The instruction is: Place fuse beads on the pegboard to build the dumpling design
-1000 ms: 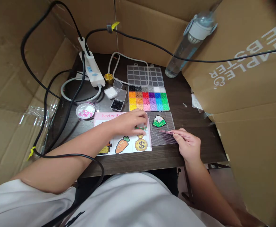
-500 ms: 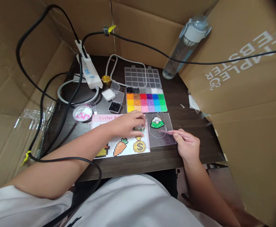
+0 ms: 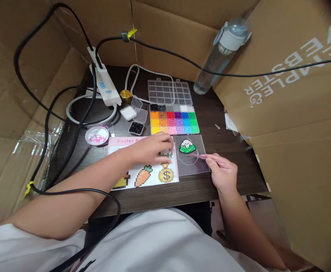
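Observation:
Pink tweezers [image 3: 207, 157] are pinched in my right hand [image 3: 224, 172], their tip pointing left at the lower edge of a bead figure [image 3: 187, 146]. That figure is white above and green below with a black outline. It lies on a clear pegboard [image 3: 195, 170] with a round outline on it. My left hand [image 3: 154, 148] rests on the printed pattern sheet [image 3: 151, 184], fingers curled apart with nothing seen between them. A carrot and a money bag show on the sheet; my hand and forearm cover other pictures.
Behind the pegboard stands a bead box [image 3: 174, 120] with many colours, its lid open. Small cases of black beads [image 3: 136, 128] and white beads [image 3: 128, 113], a dish of pink beads [image 3: 97, 136], a power strip [image 3: 106, 86] and a water bottle [image 3: 220, 56] surround it. Black cables [image 3: 168, 54] cross overhead.
The whole view has shifted slightly, moving things a little to the left. The tweezers' tip is slightly nearer the bead figure's lower edge. My left hand stays in place on the sheet.

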`<move>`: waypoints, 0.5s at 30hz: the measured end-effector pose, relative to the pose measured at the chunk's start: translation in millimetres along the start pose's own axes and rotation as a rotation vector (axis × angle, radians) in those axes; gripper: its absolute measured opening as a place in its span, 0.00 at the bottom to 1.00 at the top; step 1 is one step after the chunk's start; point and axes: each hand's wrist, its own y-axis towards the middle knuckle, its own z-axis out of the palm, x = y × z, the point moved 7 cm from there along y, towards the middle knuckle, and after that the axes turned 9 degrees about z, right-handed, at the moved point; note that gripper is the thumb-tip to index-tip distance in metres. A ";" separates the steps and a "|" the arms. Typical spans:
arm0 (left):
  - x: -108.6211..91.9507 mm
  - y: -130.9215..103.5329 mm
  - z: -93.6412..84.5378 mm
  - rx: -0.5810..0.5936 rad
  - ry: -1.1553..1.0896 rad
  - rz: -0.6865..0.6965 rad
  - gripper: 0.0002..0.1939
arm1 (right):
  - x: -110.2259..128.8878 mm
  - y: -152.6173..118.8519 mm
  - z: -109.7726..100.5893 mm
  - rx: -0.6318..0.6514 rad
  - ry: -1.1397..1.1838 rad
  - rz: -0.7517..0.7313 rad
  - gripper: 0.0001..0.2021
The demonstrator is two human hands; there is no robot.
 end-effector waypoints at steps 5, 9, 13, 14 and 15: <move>-0.1 0.0 1.1 0.016 0.012 -0.003 0.12 | 3.3 0.3 -0.1 -0.003 -0.028 -0.002 0.07; 0.0 -0.2 1.5 0.024 0.022 -0.006 0.12 | 1.9 0.7 -1.7 -0.015 -0.015 0.001 0.07; 0.5 -0.1 1.3 0.024 0.021 -0.012 0.12 | -4.1 1.7 -3.2 -0.033 0.008 0.001 0.07; 0.4 0.0 1.0 0.024 0.020 -0.013 0.12 | -5.7 1.9 -3.4 -0.037 0.020 0.007 0.07; 0.1 0.1 0.7 0.022 0.018 -0.012 0.12 | -7.0 2.1 -3.6 -0.040 0.033 0.013 0.07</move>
